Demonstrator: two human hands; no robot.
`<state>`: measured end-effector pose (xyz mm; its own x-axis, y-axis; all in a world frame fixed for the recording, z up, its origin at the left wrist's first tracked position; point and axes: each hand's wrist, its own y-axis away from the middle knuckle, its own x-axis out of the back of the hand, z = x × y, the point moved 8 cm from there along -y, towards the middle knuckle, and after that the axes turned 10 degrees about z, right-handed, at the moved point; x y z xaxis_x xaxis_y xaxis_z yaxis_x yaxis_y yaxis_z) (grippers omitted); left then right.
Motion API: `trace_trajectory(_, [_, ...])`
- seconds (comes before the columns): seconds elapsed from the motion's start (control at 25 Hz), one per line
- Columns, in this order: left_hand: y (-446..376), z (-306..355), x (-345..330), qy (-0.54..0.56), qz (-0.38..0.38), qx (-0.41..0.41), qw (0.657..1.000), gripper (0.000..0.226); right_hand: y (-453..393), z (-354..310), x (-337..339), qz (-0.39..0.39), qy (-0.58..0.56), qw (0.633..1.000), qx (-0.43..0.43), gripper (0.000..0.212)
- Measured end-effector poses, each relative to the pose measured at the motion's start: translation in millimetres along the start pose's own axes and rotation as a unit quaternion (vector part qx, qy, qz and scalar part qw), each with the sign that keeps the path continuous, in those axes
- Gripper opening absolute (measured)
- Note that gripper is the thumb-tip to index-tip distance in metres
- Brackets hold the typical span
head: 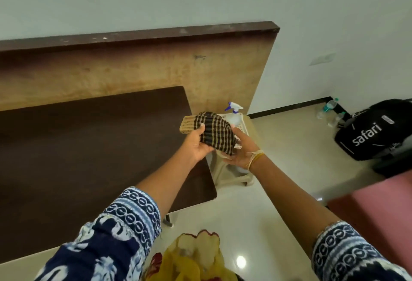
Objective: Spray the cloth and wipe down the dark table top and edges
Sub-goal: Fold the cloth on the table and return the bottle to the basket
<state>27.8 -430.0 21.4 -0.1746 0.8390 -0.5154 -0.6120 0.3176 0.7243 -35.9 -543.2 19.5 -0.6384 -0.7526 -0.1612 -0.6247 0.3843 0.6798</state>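
Holding a bunched black-and-tan checked woven cloth (pixel 210 131) in mid-air, just past the right end of the dark brown rectangular table top (pixel 89 158). Left hand (pixel 197 145) cupped under the cloth's near side, thumb pressed on top, clamped on the fabric. Right hand (pixel 242 149) gripping the cloth's lower right part, fingers wrapped beneath, yellow bangles at the wrist. Behind the cloth, standing on a cream plastic stool (pixel 236 169): a clear spray bottle with white head and blue trigger (pixel 233 111), partly hidden. Leaning against the wall behind the table, a large tan wooden board (pixel 156 73). Lying on the pale floor at right, a black backpack lettered "safari" (pixel 374 131).
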Motion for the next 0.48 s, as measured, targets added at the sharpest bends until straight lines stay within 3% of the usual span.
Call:
trace_trajectory(0.08, [-9.2, -17.4, -26.6, -0.013, -0.001, 0.001, 1.000, 0.027, -2.8, -0.3, 13.7, -0.050, -0.050, 0.996, -0.053, 0.044])
trace_trajectory(0.16, [-19.8, -26.3, -46.8, -0.052, -0.003, -0.006, 0.999, 0.021, -16.8, -16.2, 28.5, -0.042, -0.081, 0.995, -0.032, 0.038])
trace_trajectory(0.28, [-38.5, -30.4, -70.8, -0.125, 0.003, -0.009, 0.992, 0.019, -46.1, -42.7, 52.4, -0.002, -0.104, 0.994, -0.016, 0.046])
trace_trajectory(0.48, [-96.0, -14.4, -113.2, -0.027, -0.023, 0.007, 0.999, 0.064, -96.5, -91.0, 78.4, -0.044, -0.084, 0.995, -0.039, 0.022])
